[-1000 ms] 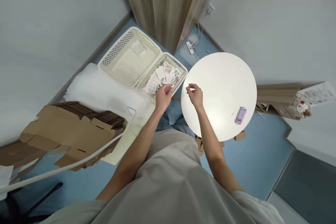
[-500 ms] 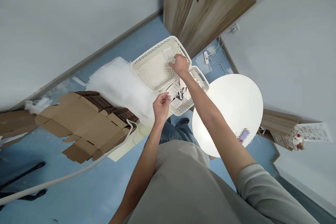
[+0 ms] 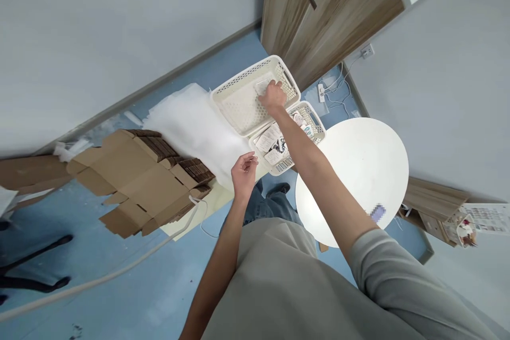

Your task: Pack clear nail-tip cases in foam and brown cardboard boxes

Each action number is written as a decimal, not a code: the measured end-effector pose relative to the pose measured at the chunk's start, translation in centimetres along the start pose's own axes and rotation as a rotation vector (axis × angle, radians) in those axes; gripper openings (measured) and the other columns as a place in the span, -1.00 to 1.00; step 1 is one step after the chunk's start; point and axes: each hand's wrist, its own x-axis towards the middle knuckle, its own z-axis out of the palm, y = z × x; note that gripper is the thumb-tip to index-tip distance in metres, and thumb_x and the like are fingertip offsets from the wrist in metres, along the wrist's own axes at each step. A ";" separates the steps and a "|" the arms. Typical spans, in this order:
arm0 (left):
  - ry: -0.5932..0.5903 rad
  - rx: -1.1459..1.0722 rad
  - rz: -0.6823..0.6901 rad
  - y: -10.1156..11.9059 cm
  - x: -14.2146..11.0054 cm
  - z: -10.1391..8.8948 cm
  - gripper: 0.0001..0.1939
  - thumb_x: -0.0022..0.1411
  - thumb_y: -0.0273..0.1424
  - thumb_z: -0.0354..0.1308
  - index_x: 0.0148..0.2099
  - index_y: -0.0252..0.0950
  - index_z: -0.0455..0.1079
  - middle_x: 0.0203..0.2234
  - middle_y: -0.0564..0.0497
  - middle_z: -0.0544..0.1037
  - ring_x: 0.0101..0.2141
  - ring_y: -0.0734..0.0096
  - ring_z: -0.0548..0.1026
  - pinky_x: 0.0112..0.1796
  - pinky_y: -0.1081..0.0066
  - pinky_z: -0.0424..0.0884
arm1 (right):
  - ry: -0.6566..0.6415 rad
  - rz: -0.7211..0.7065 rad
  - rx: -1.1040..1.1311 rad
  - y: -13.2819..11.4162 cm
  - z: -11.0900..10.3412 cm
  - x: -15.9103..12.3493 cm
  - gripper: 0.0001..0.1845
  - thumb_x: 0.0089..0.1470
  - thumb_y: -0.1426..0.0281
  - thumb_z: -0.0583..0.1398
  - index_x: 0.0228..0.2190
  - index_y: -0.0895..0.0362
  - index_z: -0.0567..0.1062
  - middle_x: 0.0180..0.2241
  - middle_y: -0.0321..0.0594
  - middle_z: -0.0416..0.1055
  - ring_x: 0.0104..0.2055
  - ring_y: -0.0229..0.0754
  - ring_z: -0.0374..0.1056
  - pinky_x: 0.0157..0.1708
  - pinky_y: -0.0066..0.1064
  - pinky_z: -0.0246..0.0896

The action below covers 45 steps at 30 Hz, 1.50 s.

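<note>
My right hand point(image 3: 273, 95) reaches down into the larger white plastic basket point(image 3: 227, 118). Its fingers are apart over a clear plastic piece point(image 3: 261, 86), partly covering it; whether they touch it I cannot tell. Beside this basket, on my side, is a smaller white basket point(image 3: 283, 168) holding several printed cards point(image 3: 268, 139) and some small dark and coloured items. My left hand point(image 3: 244, 172) hovers just left of the smaller basket with its fingers loosely bent and apart, and nothing shows in it.
White foam sheets point(image 3: 195, 127) lie left of the baskets, beside stacked flattened cardboard boxes point(image 3: 137, 180). A round white table point(image 3: 358, 164) stands to the right. Behind are a wooden cabinet point(image 3: 319, 16) and a power strip point(image 3: 321, 93) with cables. A pale curved tube point(image 3: 119, 273) crosses the lower left.
My right hand has moved further left over the clear plastic piece inside the larger basket. My left hand has drawn slightly away from the smaller basket. The whole view has shifted a little.
</note>
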 end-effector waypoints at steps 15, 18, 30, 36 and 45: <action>-0.607 -0.040 0.060 2.7 -4.4 11.7 -0.35 0.14 0.00 0.45 0.17 -0.23 0.53 0.00 -0.22 0.69 0.01 0.07 0.68 0.03 0.14 0.61 | 0.213 0.293 0.528 12.5 -14.7 -36.3 -0.52 0.02 0.08 0.46 -0.10 -0.01 0.50 -0.10 -0.24 0.62 -0.33 -0.11 0.59 -0.26 -0.25 0.51; -0.931 0.025 0.032 2.8 -8.1 14.8 -0.25 0.08 -0.03 0.53 0.26 -0.19 0.51 0.22 -0.30 0.59 0.19 -0.07 0.60 0.11 0.09 0.58 | 0.199 0.353 0.743 16.1 -15.3 -43.8 -0.48 -0.04 0.07 0.50 -0.12 0.01 0.51 -0.03 -0.24 0.62 -0.50 -0.25 0.50 -0.46 -0.35 0.42; -1.397 0.463 -0.022 -0.9 -20.9 24.4 -0.14 0.03 -0.09 0.59 0.35 -0.18 0.50 0.39 -0.24 0.44 0.31 -0.21 0.47 0.25 -0.09 0.48 | 0.294 0.478 1.043 25.5 -15.3 -62.6 -0.34 -0.01 0.07 0.52 0.08 -0.01 0.55 0.26 -0.09 0.53 -0.36 -0.19 0.65 -0.51 -0.45 0.39; -1.448 0.551 -0.052 -2.6 -25.2 26.9 -0.15 -0.02 -0.11 0.63 0.29 -0.23 0.55 0.27 -0.26 0.57 0.25 -0.24 0.52 0.26 -0.14 0.45 | 0.329 0.517 1.118 29.1 -13.5 -67.0 -0.29 -0.02 0.13 0.55 0.15 0.02 0.62 0.14 -0.03 0.63 -0.33 -0.09 0.67 -0.47 -0.40 0.41; -1.472 0.553 -0.194 -6.3 -26.6 28.3 -0.19 -0.06 -0.22 0.68 0.25 -0.28 0.59 0.19 -0.28 0.63 0.23 -0.22 0.54 0.29 -0.15 0.40 | 0.252 0.550 1.252 33.2 -10.3 -70.0 -0.18 -0.02 0.12 0.55 0.24 0.08 0.58 -0.08 -0.03 0.72 -0.21 -0.01 0.68 -0.46 -0.42 0.40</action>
